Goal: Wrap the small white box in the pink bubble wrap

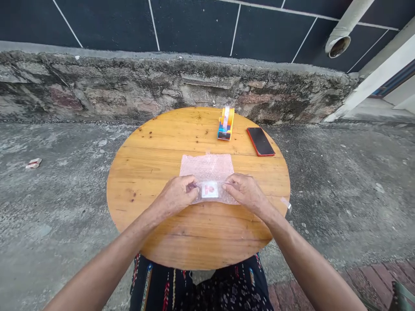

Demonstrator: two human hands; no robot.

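Observation:
A sheet of pinkish bubble wrap point(207, 165) lies on the round wooden table point(145, 172). On its near part sits a small white rectangular item with a red print point(210, 189), and clear wrap seems to cover it. My left hand point(181, 191) pinches the wrap just left of that item, thumb against fingers. To the right, my right hand point(241, 190) pinches the wrap in the same way. Whether the item is a box or a card I cannot tell.
Toward the far edge stands a yellow and blue tape dispenser point(226, 124). A phone in a red case point(260, 141) lies at the right. A small strip of clear tape point(285, 204) hangs at the table's right edge. Behind is a stone wall base point(129, 90).

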